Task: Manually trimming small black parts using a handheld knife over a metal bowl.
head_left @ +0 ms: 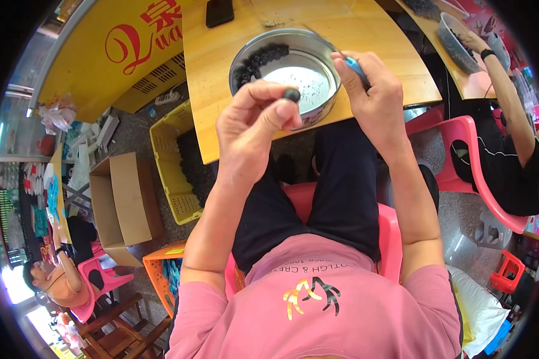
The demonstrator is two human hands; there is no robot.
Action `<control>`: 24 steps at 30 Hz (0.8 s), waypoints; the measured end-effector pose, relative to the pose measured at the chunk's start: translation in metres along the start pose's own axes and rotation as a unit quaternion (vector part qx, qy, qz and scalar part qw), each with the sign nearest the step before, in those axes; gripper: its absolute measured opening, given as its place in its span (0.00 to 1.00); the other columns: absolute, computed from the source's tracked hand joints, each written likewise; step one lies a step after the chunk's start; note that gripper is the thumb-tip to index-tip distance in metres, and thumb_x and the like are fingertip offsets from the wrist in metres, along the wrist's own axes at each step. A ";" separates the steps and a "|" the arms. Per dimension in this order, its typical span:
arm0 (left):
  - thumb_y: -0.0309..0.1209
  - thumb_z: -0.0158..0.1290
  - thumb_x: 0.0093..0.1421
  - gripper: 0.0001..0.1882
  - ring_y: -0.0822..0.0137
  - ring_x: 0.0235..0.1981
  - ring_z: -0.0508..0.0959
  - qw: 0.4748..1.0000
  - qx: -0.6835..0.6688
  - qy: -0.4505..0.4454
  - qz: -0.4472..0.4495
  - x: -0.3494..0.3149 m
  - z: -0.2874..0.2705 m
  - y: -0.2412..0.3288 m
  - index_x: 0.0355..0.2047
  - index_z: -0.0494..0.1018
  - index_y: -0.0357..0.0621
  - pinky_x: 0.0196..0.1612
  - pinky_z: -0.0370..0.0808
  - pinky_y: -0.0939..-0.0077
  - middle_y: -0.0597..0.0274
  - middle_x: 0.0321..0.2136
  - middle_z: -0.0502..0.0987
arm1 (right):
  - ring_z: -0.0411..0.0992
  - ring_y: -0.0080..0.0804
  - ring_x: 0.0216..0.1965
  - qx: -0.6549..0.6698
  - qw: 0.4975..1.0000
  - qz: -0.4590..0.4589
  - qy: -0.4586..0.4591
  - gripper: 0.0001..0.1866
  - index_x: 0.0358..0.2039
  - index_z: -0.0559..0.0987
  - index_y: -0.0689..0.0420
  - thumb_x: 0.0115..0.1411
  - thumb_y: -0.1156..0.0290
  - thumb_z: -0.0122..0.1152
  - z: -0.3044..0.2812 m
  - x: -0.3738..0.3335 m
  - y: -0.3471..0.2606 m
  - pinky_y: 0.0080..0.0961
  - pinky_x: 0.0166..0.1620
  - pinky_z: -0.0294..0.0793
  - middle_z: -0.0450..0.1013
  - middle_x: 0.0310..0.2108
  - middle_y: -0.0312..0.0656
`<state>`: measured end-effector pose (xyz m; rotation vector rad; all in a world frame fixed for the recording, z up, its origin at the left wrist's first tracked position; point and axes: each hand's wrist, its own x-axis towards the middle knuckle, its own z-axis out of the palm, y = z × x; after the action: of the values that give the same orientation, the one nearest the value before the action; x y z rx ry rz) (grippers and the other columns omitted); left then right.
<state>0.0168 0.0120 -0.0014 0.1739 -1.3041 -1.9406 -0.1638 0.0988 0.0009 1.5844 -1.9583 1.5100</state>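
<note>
Over the near rim of a round metal tin (335, 96), my left hand (251, 122) pinches a small, dark, round piece (291, 94) between thumb and fingertips. My right hand (377, 96) is closed around the blue handle of a slim tool (356, 69). A thin tip sticks out past my fingers toward the upper left; its exact shape is too fine to make out. Inside the tin, many small black pieces (259, 63) are heaped along the left wall. Dark crumbs dot its shiny bottom. The two hands are apart.
The tin stands on a wooden table (395, 54) with a black phone (220, 12) at its far side. Left of the table are a yellow crate (176, 197) of dark pieces and a cardboard box (132, 197). At right, another person's hand (474, 42) reaches into a basin (452, 45).
</note>
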 end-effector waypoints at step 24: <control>0.23 0.61 0.54 0.16 0.71 0.37 0.74 0.857 0.457 0.225 0.078 -0.052 -0.122 0.056 0.43 0.72 0.39 0.40 0.73 0.78 0.61 0.38 0.73 | 0.60 0.12 0.20 0.370 0.866 0.316 -0.117 0.11 0.35 0.78 0.62 0.63 0.66 0.59 -0.015 -0.001 -0.026 0.12 0.23 0.55 0.72 0.27 0.34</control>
<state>0.1431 -0.0524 -0.0272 0.8979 -1.7263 -0.9140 -0.1483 0.1142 0.0218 1.4506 -2.3294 2.7080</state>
